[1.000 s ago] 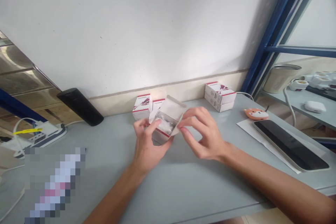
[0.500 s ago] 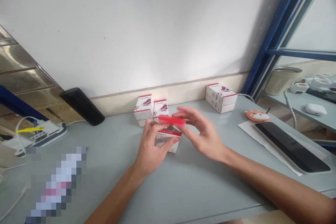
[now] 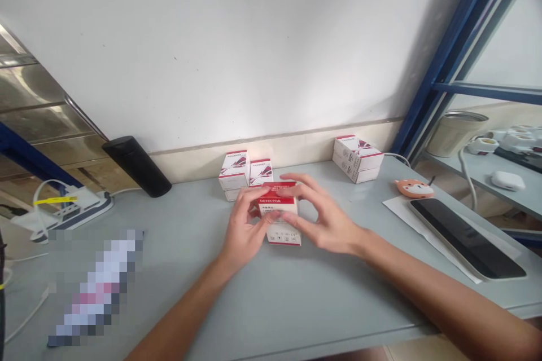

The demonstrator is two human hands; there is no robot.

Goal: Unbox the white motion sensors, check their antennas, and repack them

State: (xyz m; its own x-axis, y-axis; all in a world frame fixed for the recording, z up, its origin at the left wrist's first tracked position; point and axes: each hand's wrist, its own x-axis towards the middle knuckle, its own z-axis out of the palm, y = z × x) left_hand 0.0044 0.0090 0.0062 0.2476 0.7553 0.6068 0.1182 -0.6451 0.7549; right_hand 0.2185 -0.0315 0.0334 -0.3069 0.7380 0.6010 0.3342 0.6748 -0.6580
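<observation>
A small white box with a red band marked DETECTOR [image 3: 280, 220] stands on the grey table [image 3: 296, 293] in front of me. My left hand [image 3: 245, 228] grips its left side, thumb across the front. My right hand [image 3: 326, 217] holds its right side, with fingers curled over the red top. The box's lid is down. Two more boxes of the same kind [image 3: 245, 174] stand just behind it by the wall.
A stack of two similar boxes [image 3: 357, 158] sits at the back right. A fox-shaped item [image 3: 413, 187] and a dark phone on paper [image 3: 466, 240] lie to the right. A black cylinder [image 3: 136, 166] and a white power strip [image 3: 68, 211] are at the left. A blue shelf frame [image 3: 449, 62] rises at right.
The box was open and tilted in my hands a second ago. Its red-topped lid has come down, and the box now stands upright on the table, held between both hands.
</observation>
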